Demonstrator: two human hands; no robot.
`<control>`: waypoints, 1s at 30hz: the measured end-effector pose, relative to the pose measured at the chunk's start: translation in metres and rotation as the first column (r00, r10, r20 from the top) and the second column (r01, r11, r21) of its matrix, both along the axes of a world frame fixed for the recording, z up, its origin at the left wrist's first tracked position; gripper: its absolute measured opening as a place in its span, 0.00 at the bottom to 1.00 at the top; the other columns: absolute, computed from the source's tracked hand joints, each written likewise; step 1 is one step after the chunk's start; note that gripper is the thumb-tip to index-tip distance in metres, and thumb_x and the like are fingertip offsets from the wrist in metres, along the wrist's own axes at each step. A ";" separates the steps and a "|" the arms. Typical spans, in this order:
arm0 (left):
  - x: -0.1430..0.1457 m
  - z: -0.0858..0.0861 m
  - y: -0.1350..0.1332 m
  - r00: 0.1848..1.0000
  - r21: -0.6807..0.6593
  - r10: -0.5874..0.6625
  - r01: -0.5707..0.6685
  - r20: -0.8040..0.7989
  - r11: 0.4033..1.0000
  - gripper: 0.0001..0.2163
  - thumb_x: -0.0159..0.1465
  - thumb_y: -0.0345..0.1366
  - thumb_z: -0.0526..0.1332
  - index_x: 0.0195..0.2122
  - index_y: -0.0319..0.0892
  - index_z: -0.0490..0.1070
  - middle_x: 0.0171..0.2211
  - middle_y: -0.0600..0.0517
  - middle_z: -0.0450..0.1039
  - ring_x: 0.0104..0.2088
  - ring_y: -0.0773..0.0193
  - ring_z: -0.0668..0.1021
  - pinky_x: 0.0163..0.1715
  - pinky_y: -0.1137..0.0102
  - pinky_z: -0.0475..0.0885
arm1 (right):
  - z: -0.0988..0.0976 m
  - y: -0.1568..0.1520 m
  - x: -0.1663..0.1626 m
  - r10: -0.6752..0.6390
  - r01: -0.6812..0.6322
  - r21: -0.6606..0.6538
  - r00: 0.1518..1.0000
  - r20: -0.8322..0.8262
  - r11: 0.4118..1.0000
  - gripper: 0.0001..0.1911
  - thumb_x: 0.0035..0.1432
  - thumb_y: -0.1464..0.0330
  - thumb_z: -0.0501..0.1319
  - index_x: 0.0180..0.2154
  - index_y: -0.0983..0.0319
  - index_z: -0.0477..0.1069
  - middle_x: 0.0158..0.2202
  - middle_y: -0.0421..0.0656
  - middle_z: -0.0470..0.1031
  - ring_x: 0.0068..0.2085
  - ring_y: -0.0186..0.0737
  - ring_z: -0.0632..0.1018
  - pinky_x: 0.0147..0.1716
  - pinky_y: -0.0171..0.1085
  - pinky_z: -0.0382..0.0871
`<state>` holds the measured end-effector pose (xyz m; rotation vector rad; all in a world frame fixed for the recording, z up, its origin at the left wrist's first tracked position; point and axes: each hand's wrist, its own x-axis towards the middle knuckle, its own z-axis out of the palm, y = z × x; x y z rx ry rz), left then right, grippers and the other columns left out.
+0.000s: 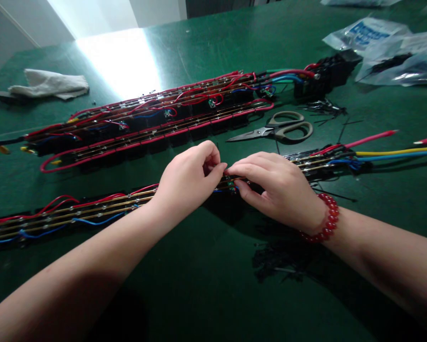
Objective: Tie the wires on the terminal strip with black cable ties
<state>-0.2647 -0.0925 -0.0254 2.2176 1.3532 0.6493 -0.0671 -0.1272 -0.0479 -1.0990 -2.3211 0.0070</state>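
A long black strip [104,209] with brass-coloured rods and red and blue wires lies across the table under both my hands. My left hand [190,175] is closed in a pinch above its middle; whatever sits between thumb and forefinger is too small to make out. Close beside it, my right hand [279,187], with a red bead bracelet [330,218] at the wrist, has thumb and forefinger pressed on either side of the strip by a small green part [230,183]. Thin black cable ties [336,194] stick out of the strip to the right.
Behind lies a second, bulkier wired assembly [170,107] with red cable loops. Scissors [285,129] rest between the two. Cut tie pieces [285,261] are heaped in front, more [324,108] behind. Plastic bags [406,57] lie back right, a cloth [49,84] back left.
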 end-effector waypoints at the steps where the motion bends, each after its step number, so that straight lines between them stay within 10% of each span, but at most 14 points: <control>1: 0.000 0.000 -0.001 1.000 0.028 -0.014 0.014 0.006 1.000 0.02 0.63 0.34 0.61 0.32 0.43 0.69 0.29 0.56 0.73 0.30 0.67 0.73 0.28 0.71 0.63 | 0.000 0.000 0.000 0.001 -0.001 0.007 1.000 0.002 1.000 0.10 0.63 0.71 0.57 0.44 0.60 0.74 0.42 0.45 0.82 0.43 0.45 0.80 0.42 0.43 0.71; 5: -0.002 -0.001 -0.011 0.994 0.306 -0.088 0.102 -0.059 0.946 0.05 0.67 0.35 0.58 0.33 0.43 0.68 0.30 0.53 0.73 0.32 0.65 0.74 0.32 0.68 0.65 | -0.001 -0.001 0.002 0.014 -0.014 -0.002 1.000 0.007 1.000 0.12 0.62 0.73 0.56 0.46 0.61 0.74 0.43 0.46 0.82 0.44 0.46 0.79 0.43 0.44 0.71; 9: 0.000 -0.003 -0.025 0.783 0.573 -0.462 0.620 -0.416 0.536 0.10 0.69 0.37 0.57 0.30 0.45 0.69 0.26 0.54 0.72 0.30 0.64 0.72 0.32 0.65 0.62 | 0.000 -0.002 0.003 0.038 -0.038 -0.046 0.999 -0.006 0.998 0.15 0.61 0.74 0.55 0.47 0.61 0.74 0.44 0.47 0.81 0.45 0.47 0.79 0.43 0.44 0.70; 11: 0.002 -0.005 -0.029 0.697 0.538 -0.521 0.715 -0.493 0.446 0.10 0.70 0.35 0.56 0.30 0.44 0.70 0.25 0.55 0.71 0.28 0.65 0.70 0.30 0.65 0.61 | 0.001 -0.002 0.002 0.027 -0.027 -0.062 1.000 -0.005 0.998 0.15 0.62 0.74 0.53 0.46 0.61 0.75 0.45 0.46 0.81 0.45 0.46 0.79 0.44 0.44 0.70; 30: 0.001 -0.011 -0.024 0.667 0.399 -0.504 0.738 -0.548 0.544 0.07 0.70 0.31 0.56 0.34 0.46 0.71 0.31 0.55 0.73 0.36 0.60 0.70 0.34 0.61 0.57 | 0.002 -0.002 -0.002 -0.007 0.006 -0.069 1.000 -0.008 0.998 0.14 0.64 0.74 0.53 0.44 0.60 0.75 0.43 0.45 0.82 0.44 0.45 0.79 0.45 0.43 0.70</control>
